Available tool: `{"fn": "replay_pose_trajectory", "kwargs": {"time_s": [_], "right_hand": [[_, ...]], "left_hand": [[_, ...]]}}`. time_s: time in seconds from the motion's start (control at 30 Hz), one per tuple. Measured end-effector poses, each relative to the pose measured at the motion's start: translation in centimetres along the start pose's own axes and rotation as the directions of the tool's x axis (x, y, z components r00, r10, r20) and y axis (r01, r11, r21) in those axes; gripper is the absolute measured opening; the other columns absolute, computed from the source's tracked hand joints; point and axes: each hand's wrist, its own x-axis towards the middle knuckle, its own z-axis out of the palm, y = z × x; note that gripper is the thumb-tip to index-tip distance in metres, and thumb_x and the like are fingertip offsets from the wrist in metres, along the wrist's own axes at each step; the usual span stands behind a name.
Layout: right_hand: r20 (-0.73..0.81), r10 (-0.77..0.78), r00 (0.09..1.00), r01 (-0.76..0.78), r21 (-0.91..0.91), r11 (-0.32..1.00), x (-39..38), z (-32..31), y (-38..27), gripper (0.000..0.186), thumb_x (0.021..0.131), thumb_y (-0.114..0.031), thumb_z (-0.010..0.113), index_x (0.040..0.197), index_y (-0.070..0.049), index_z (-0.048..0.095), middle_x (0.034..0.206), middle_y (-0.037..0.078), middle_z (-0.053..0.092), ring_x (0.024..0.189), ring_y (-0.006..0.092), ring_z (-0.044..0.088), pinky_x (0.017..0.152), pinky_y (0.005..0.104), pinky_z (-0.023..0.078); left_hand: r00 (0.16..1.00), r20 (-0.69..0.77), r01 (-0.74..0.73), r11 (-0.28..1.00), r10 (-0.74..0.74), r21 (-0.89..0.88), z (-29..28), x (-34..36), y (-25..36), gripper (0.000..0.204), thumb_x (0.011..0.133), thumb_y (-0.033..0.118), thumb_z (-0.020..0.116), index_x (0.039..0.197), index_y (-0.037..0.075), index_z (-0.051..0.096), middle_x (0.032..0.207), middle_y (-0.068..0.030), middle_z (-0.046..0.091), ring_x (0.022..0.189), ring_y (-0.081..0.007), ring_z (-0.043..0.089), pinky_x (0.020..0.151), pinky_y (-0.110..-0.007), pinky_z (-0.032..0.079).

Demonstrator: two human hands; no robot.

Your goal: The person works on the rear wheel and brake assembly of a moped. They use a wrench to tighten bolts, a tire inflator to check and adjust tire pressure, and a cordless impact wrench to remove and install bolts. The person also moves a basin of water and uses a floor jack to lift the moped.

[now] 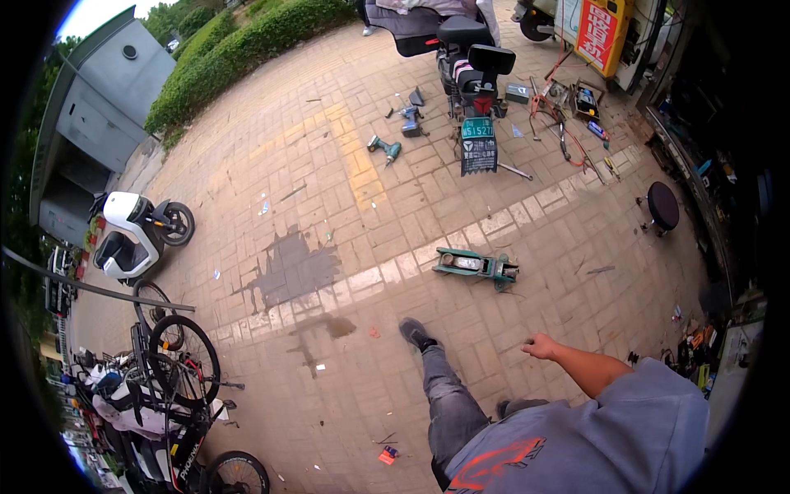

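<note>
My right hand (540, 347) hangs over the paving with its fingers curled. A small dark spot shows at the fingertips, too small to name. My left hand is out of the picture. Nearest to the right hand, a green trolley jack (477, 267) lies on the bricks, apart from it. My leg in grey jeans (451, 397) is stretched forward in a dark shoe. Farther off, a green cordless drill (385, 150) and a blue cordless power tool (411, 122) rest on the ground beside a parked electric scooter (476, 86).
Tools and a red cable (539, 105) lie right of the scooter. A round stool (662, 206) stands at the right, near a cluttered shop edge. Bicycles (185, 362) and a white scooter (132, 235) stand at left. A wet patch (292, 265) darkens the paving.
</note>
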Motion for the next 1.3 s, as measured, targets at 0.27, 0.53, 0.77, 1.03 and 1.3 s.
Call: {"fn": "replay_pose_trajectory", "kwargs": {"time_s": [0.27, 0.53, 0.77, 1.03, 1.3], "right_hand": [[0.037, 0.556, 0.830, -0.550, 0.218, 0.806, 3.9, -9.3, -6.2, 0.029, 0.082, -0.023, 0.062, 0.091, 0.004, 0.067, 0.075, 0.012, 0.065, 0.067, 0.0193, 0.062, 0.053, 0.0319, 0.048], [0.004, 0.525, 0.851, -0.468, 0.461, 0.754, 17.3, -13.0, -20.1, 0.031, 0.079, -0.026, 0.062, 0.085, 0.004, 0.067, 0.073, 0.012, 0.065, 0.061, 0.0192, 0.061, 0.053, 0.0334, 0.047], [-0.140, 0.541, 0.829, -0.425, 0.472, 0.772, 39.9, -20.7, -30.8, 0.029, 0.077, -0.027, 0.063, 0.078, 0.002, 0.067, 0.072, 0.014, 0.066, 0.063, 0.0197, 0.064, 0.060, 0.0355, 0.049], [-0.198, 0.457, 0.867, -0.165, 0.752, 0.639, 62.9, -42.3, -49.9, 0.044, 0.080, -0.035, 0.065, 0.103, 0.004, 0.064, 0.092, 0.020, 0.066, 0.087, 0.0297, 0.063, 0.076, 0.0373, 0.049], [-0.316, 0.534, 0.784, -0.157, 0.731, 0.664, 89.1, -48.1, -52.8, 0.036, 0.076, -0.026, 0.068, 0.100, 0.000, 0.061, 0.098, 0.019, 0.065, 0.092, 0.0314, 0.063, 0.079, 0.0385, 0.050]], "left_hand": [[0.980, -0.046, -0.172, 0.945, 0.192, 0.277, -13.1, 18.9, 12.5, 0.033, 0.075, 0.026, 0.067, 0.077, -0.006, 0.063, 0.066, -0.0172, 0.063, 0.054, -0.0282, 0.060, 0.056, -0.040, 0.047], [0.844, -0.021, -0.498, 0.797, 0.536, 0.343, -21.6, 41.2, 57.3, 0.030, 0.074, 0.019, 0.070, 0.095, -0.002, 0.065, 0.098, -0.0189, 0.063, 0.092, -0.0312, 0.059, 0.086, -0.039, 0.045], [0.864, 0.255, -0.498, 0.815, 0.435, 0.298, -12.0, 50.2, 86.2, 0.031, 0.087, 0.022, 0.063, 0.101, -0.006, 0.064, 0.095, -0.0144, 0.068, 0.086, -0.0204, 0.062, 0.082, -0.033, 0.048], [0.649, 0.594, -0.721, 0.634, 0.475, 0.281, -0.1, 61.1, 116.6, 0.030, 0.086, 0.024, 0.062, 0.103, 0.000, 0.065, 0.097, -0.0162, 0.068, 0.091, -0.0259, 0.064, 0.081, -0.035, 0.049], [0.332, 0.838, -0.943, 0.127, 0.433, 0.308, 18.8, 79.8, 140.4, 0.023, 0.085, 0.021, 0.056, 0.095, 0.002, 0.064, 0.092, -0.0183, 0.066, 0.089, -0.0342, 0.063, 0.081, -0.039, 0.048]]}}
